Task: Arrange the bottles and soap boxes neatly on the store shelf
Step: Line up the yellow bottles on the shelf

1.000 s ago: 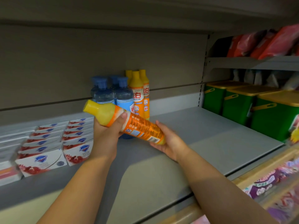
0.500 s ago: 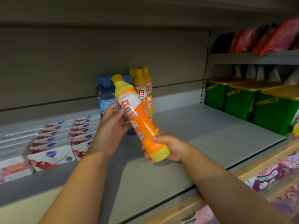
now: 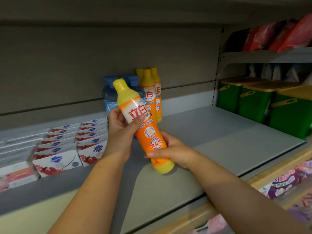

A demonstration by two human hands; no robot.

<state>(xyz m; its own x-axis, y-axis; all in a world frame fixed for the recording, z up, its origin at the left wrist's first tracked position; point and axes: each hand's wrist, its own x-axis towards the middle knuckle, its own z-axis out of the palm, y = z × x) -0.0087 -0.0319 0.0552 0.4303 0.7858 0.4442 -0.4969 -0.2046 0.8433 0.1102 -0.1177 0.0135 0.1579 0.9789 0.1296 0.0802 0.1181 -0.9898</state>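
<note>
I hold an orange bottle with a yellow cap (image 3: pixel 143 125) in both hands above the grey shelf (image 3: pixel 219 141), tilted with its cap up and to the left. My left hand (image 3: pixel 120 130) grips its upper label; my right hand (image 3: pixel 172 149) grips its lower end from the right. Behind it stand three matching orange bottles (image 3: pixel 151 93) and several blue bottles (image 3: pixel 109 95) against the back wall. White soap boxes (image 3: pixel 67 144) lie in rows on the left of the shelf.
Green tubs with yellow lids (image 3: pixel 263 102) stand on the shelf at the right. Red bags (image 3: pixel 283 34) lie on a higher shelf above them. A lower shelf (image 3: pixel 287 181) at the bottom right holds purple packets.
The bottle has turned from lying almost level to steeply upright, its label now facing me. My left hand slid down from the neck to the label; my right hand moved under the base.
</note>
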